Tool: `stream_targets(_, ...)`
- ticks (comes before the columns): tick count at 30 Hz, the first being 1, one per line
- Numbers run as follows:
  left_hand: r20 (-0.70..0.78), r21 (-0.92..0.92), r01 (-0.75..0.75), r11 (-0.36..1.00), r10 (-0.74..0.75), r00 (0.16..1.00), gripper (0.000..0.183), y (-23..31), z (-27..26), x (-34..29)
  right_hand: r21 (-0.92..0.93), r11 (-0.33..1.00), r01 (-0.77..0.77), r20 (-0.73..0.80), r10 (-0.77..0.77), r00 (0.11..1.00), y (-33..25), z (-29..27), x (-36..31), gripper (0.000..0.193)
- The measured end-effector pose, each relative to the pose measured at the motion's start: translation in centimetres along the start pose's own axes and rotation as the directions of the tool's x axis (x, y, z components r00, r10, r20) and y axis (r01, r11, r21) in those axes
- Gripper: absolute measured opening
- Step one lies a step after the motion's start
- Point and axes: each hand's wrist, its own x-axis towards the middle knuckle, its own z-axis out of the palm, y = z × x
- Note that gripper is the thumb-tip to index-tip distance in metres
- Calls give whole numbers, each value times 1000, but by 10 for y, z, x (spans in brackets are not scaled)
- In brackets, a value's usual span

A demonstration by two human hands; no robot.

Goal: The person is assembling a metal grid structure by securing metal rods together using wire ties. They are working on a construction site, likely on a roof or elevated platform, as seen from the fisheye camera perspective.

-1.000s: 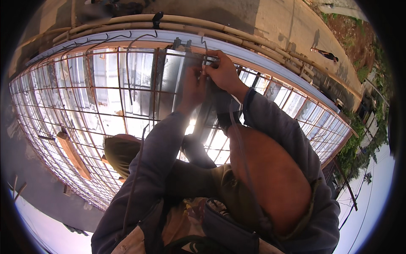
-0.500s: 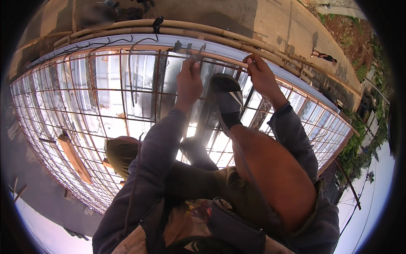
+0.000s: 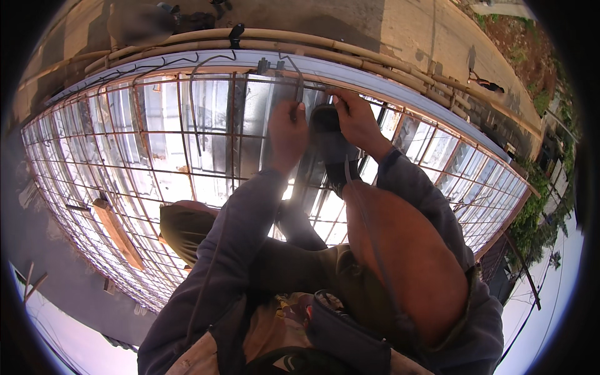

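My left hand (image 3: 289, 134) is closed on a thin bent steel bar (image 3: 301, 80), whose hooked end reaches up to the metal edge. Just to its right, my right hand (image 3: 359, 125) pinches thumb and finger together near the edge; whatever is between them is too small to make out. Below both hands lies a rusty rebar grid (image 3: 209, 132) over shiny metal sheeting (image 3: 209, 159). Between the hands, my dark shoe (image 3: 328, 128) rests on the grid.
Bent bars (image 3: 197, 106) hook over the pale metal edge (image 3: 206, 61). Bamboo poles (image 3: 294, 39) run just beyond it, with a street (image 3: 412, 31) far below. A wooden plank (image 3: 117, 234) lies on the grid at left. A person (image 3: 486, 84) is on the street.
My right hand has moved left, close to my left hand. The left hand has shifted slightly right and nearer to me, and the bent bar now shows more clearly above it.
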Motion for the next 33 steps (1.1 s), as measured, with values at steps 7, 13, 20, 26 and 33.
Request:
stream_targets(7, -8, 108, -188, 976, 190, 982, 18, -11, 0, 3, -133, 986, 99, -17, -102, 995, 11, -11, 12, 27)
stream_targets(13, -5, 77, -138, 987, 138, 990, 20, -9, -3, 1, -100, 993, 57, 54, -52, 997, -5, -11, 18, 27)
stream_targets(20, 74, 58, -77, 995, 73, 995, 23, -14, -13, 9, -59, 993, 102, 34, -101, 994, -8, 5, 45, 31)
stream_targets(26, 132, -6, -53, 999, 53, 990, 23, -7, -17, 14, -74, 997, 28, 163, -15, 986, -30, 13, 68, 42)
stream_targets(33, -104, 210, -152, 966, 177, 979, 32, -11, 4, 13, -40, 999, -10, 145, 16, 989, -22, 26, 65, 41)
